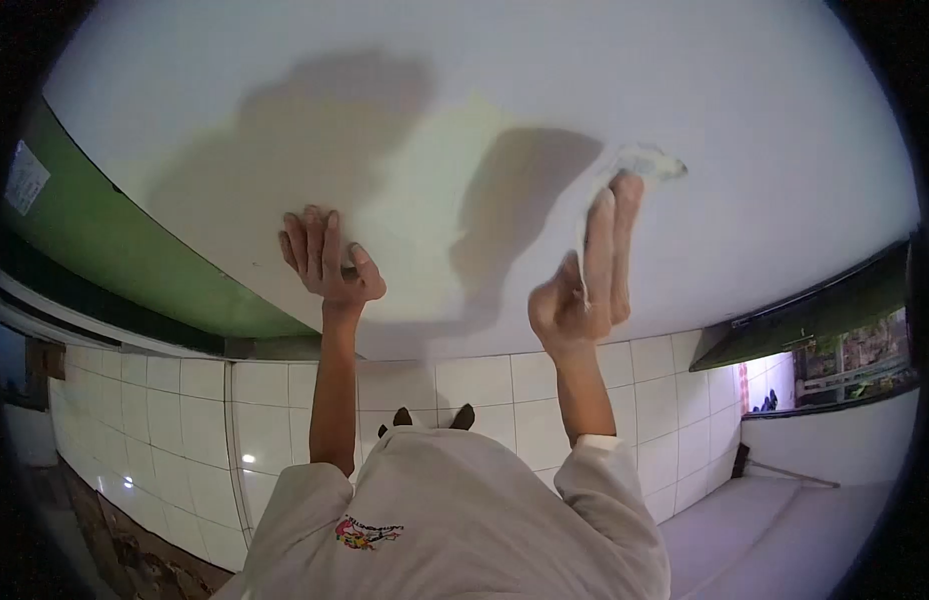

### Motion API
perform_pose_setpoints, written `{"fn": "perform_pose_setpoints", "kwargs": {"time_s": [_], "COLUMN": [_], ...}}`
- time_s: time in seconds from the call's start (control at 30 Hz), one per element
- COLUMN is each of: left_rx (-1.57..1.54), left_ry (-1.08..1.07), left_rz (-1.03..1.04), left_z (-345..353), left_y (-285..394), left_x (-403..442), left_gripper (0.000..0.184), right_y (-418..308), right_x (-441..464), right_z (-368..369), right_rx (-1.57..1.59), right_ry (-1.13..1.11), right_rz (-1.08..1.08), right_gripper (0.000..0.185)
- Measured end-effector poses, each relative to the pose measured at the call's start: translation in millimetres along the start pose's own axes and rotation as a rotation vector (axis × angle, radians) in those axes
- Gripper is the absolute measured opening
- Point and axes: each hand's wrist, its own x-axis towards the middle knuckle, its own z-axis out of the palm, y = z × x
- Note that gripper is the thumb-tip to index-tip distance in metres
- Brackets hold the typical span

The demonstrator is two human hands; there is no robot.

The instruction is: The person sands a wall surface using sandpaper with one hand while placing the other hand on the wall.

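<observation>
Touching wall patch (657, 161), right hand (595, 285) outstretched.

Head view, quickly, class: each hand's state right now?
Left hand: open, fingers spread.
Right hand: fingers extended by the wall patch; whether it holds anything cannot be told.

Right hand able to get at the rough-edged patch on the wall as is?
Probably yes: the right hand has its fingers at the lower edge of the rough-edged patch, with nothing visible blocking the rest; actual contact is hard to tell.
</observation>
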Motion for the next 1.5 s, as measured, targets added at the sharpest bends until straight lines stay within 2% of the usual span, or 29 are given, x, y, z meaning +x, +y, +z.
{"fn": "perform_pose_setpoints", "kwargs": {"time_s": [0.03, 0.07, 0.13, 0.23, 0.37, 0.43, 0.57, 0.73, 0.8, 0.87, 0.93, 1.0, 1.07, 1.13, 1.2, 1.33, 1.4, 1.47, 1.5], "left_rx": [-0.001, 0.002, 0.012, -0.006, -0.024, -0.021, 0.04, -0.027, 0.018, 0.005, -0.001, 0.037, 0.034, 0.036, 0.04, 0.01, -0.006, 0.021, 0.032], "left_ry": [0.0, -0.008, -0.021, 0.011, 0.025, 0.038, -0.01, 0.039, -0.008, 0.01, 0.011, -0.035, -0.036, -0.034, -0.027, -0.005, 0.017, -0.015, -0.034], "left_rz": [-0.001, 0.005, 0.012, 0.011, 0.029, 0.033, 0.053, 0.021, 0.003, 0.015, 0.009, 0.02, 0.022, 0.029, 0.031, 0.029, 0.03, 0.033, 0.045], "left_z": [0.0, -0.1, 0.2, 6.8, 11.3, 13.1, 7.4, 7.2, 2.5, 4.0, 6.2, 6.8, 3.3, 0.2, 1.5, 7.1, 9.3, 7.2, 7.6], "left_y": [-0.3, -1.8, -4.7, -4.3, -1.9, -0.2, -0.4, -0.3, 0.5, 0.5, -0.2, 3.4, 3.3, 2.4, 1.5, 2.2, 2.3, 3.2, 2.5], "left_x": [-1.0, -2.5, -4.4, -5.0, -8.3, -8.9, -6.7, -6.1, -4.2, -3.2, -2.1, -2.8, -3.0, -1.8, -3.0, -4.9, -5.3, -7.2, -6.6], "left_gripper": [0.048, 0.048, 0.048, 0.048, 0.047, 0.047, 0.05, 0.047, 0.046, 0.046, 0.045, 0.049, 0.048, 0.048, 0.047, 0.046, 0.047, 0.049, 0.051], "right_y": [2.8, 5.4, 16.0, 19.7, 23.5, 22.5, 11.3, -2.5, -9.3, -11.4, -17.6, -9.6, -6.2, 0.2, 11.5, 23.3, 22.9, 23.1, 21.6], "right_x": [7.0, 7.0, -26.8, -90.1, -163.2, -203.8, -260.2, -311.6, -337.0, -314.0, -254.4, -185.7, -104.1, -43.7, -2.3, 7.0, -5.2, -32.9, -49.9], "right_z": [8.2, 17.3, 47.1, 64.6, 62.7, 60.0, 58.3, 47.9, 38.7, 19.5, -11.7, -25.4, -31.2, -24.4, -7.9, 30.3, 40.4, 44.7, 46.5], "right_rx": [-0.004, 0.094, -0.033, -0.001, 0.052, 0.031, 0.049, 0.124, 0.193, 0.229, 0.264, 0.227, 0.099, 0.049, 0.076, -0.046, -0.029, -0.033, -0.046], "right_ry": [-0.043, -0.179, -0.191, -0.209, -0.334, -0.525, -0.623, -0.808, -0.915, -0.873, -0.754, -0.482, -0.296, -0.211, -0.24, -0.31, -0.239, -0.266, -0.297], "right_rz": [-0.037, 0.047, 0.01, 0.03, 0.083, 0.136, 0.212, 0.279, 0.298, 0.289, 0.303, 0.186, 0.016, -0.046, -0.072, -0.027, 0.046, 0.037, 0.067], "right_gripper": [0.062, 0.064, 0.067, 0.066, 0.062, 0.06, 0.055, 0.063, 0.064, 0.069, 0.076, 0.08, 0.074, 0.07, 0.072, 0.078, 0.082, 0.081, 0.071]}}
